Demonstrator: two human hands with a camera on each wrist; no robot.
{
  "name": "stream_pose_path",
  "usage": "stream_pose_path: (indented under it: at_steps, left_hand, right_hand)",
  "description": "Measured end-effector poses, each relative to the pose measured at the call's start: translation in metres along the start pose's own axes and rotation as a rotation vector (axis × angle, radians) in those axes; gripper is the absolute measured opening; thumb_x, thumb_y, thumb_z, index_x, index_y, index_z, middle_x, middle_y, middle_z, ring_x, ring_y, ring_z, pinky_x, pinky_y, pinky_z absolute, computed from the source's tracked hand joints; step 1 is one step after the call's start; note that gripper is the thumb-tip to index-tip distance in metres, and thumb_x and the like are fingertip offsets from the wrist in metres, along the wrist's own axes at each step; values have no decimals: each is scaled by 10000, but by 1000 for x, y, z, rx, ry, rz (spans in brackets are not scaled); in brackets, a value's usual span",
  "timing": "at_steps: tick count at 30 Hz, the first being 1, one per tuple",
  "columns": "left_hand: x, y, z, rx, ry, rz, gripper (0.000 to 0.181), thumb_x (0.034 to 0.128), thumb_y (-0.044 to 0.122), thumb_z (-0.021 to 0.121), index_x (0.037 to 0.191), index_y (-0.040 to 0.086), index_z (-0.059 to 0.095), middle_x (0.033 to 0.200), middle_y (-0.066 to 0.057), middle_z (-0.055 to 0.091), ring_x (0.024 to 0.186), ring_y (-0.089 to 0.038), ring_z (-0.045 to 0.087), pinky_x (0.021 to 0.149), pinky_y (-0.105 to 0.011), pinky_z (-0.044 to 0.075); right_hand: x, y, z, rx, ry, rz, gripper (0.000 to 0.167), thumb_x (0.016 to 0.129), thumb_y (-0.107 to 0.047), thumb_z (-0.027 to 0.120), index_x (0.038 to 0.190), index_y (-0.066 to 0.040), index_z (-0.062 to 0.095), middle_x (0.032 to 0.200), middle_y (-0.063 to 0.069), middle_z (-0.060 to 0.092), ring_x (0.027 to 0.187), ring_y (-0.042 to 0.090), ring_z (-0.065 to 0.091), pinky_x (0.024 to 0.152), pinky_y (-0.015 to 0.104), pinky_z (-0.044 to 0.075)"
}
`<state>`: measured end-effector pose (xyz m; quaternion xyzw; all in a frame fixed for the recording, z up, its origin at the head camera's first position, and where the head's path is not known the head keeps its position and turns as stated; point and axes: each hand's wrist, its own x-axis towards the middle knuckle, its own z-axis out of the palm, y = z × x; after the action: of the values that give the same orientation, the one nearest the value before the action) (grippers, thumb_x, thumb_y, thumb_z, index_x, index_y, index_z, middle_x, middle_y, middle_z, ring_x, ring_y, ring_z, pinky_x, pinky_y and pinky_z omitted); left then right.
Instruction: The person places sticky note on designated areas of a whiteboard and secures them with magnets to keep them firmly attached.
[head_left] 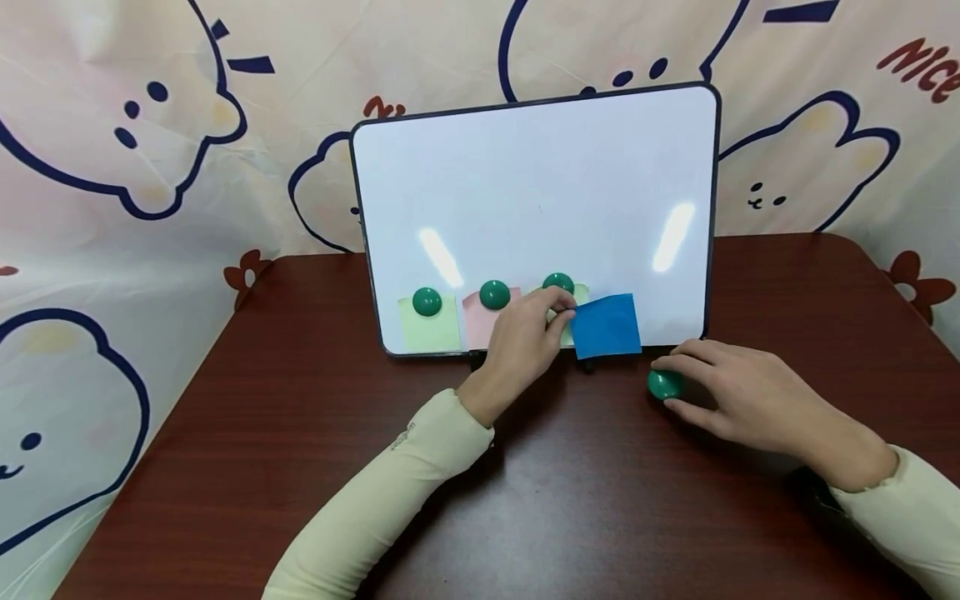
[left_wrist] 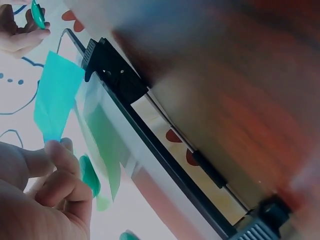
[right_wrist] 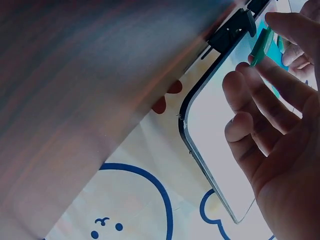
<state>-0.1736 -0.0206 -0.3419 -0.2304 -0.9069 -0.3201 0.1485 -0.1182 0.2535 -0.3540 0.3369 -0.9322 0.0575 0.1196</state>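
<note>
My left hand (head_left: 529, 333) pinches the upper left part of a blue sticky note (head_left: 607, 327) in front of the lower right of a whiteboard (head_left: 540, 183). In the left wrist view the note (left_wrist: 59, 95) juts out from between thumb and finger. My right hand (head_left: 750, 400) holds a round green magnet (head_left: 664, 384) by its edges, just off the board's lower right corner; the right wrist view shows this magnet (right_wrist: 262, 47) edge-on between thumb and fingertips. Behind the left hand, a green note (head_left: 581, 293) under another green magnet (head_left: 558, 283) is partly hidden.
On the board's lower left, a light green note (head_left: 429, 329) and a pink note (head_left: 480, 321) each hang under a green magnet. Black clips (left_wrist: 117, 70) hold the board's bottom edge above the brown table (head_left: 570, 517). A cartoon-printed cloth (head_left: 300, 75) hangs behind.
</note>
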Motion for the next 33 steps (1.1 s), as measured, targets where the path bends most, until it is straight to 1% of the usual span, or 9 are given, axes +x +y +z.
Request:
stream_pose_path:
  at_steps: [3, 8, 11, 13, 17, 21, 27, 30, 33]
  left_hand:
    - [2, 1, 2, 0, -9, -6, 139, 969, 196, 653, 1068, 115, 708, 1004, -23, 746, 770, -138, 657, 624, -195, 482]
    - [4, 1, 3, -13, 12, 21, 126, 967, 200, 658, 1044, 118, 714, 981, -20, 748, 712, -121, 640, 591, -172, 454]
    - [6, 2, 4, 2, 30, 26, 126, 963, 216, 664, 1035, 130, 722, 962, -10, 754, 652, -111, 610, 539, -166, 411]
    - [7, 2, 5, 27, 34, 24, 135, 959, 235, 670, 1035, 138, 726, 954, 0, 756, 648, -106, 608, 533, -164, 400]
    - [10, 2, 9, 71, 36, 31, 153, 956, 258, 675, 1040, 141, 728, 948, 8, 758, 722, -109, 662, 571, -173, 447]
    - [13, 1, 11, 91, 49, 35, 150, 953, 255, 680, 1031, 139, 735, 948, 7, 767, 812, -119, 710, 636, -199, 514]
    - [15, 0, 13, 98, 53, 16, 143, 952, 249, 683, 1027, 145, 747, 953, 6, 772, 820, -121, 718, 663, -215, 536]
    - [17, 2, 14, 108, 65, 32, 148, 954, 254, 681, 1027, 143, 748, 947, 10, 772, 806, -112, 714, 658, -206, 533]
    - [20, 4, 16, 119, 84, 71, 151, 952, 250, 684, 1019, 131, 748, 934, 8, 773, 790, -103, 713, 649, -198, 531]
  right_hand:
    - [0, 0, -1, 3, -1, 1, 440, 773, -366, 826, 1162, -196, 709, 1026, -26, 663, 775, 62, 602, 660, 322, 581]
    - [0, 0, 0, -1, -1, 0, 437, 778, -375, 821, 1160, -196, 708, 1018, -32, 658, 760, 49, 594, 649, 313, 575]
    - [0, 1, 0, -6, 0, 1, 437, 778, -376, 819, 1159, -191, 708, 1018, -26, 661, 761, 58, 604, 647, 321, 577]
    - [0, 1, -1, -8, 4, 2, 439, 774, -373, 823, 1157, -190, 708, 1016, -25, 662, 759, 59, 605, 645, 324, 579]
    - [0, 1, 0, -4, 23, -9, 439, 765, -362, 830, 1152, -194, 710, 1008, -36, 659, 755, 49, 599, 640, 313, 574]
    - [0, 2, 2, 0, 40, -23, 439, 763, -354, 831, 1154, -196, 708, 1012, -46, 657, 762, 40, 600, 639, 305, 568]
    - [-1, 2, 3, 2, 40, -15, 442, 761, -351, 833, 1156, -197, 707, 1032, -36, 663, 774, 50, 615, 642, 310, 574]
    - [-1, 3, 2, -3, 44, -17, 442, 759, -352, 834, 1153, -198, 707, 1031, -36, 663, 774, 52, 621, 637, 312, 571]
    - [-2, 4, 0, -6, 49, -13, 447, 754, -352, 837, 1151, -191, 708, 1028, -30, 667, 778, 62, 631, 633, 319, 573]
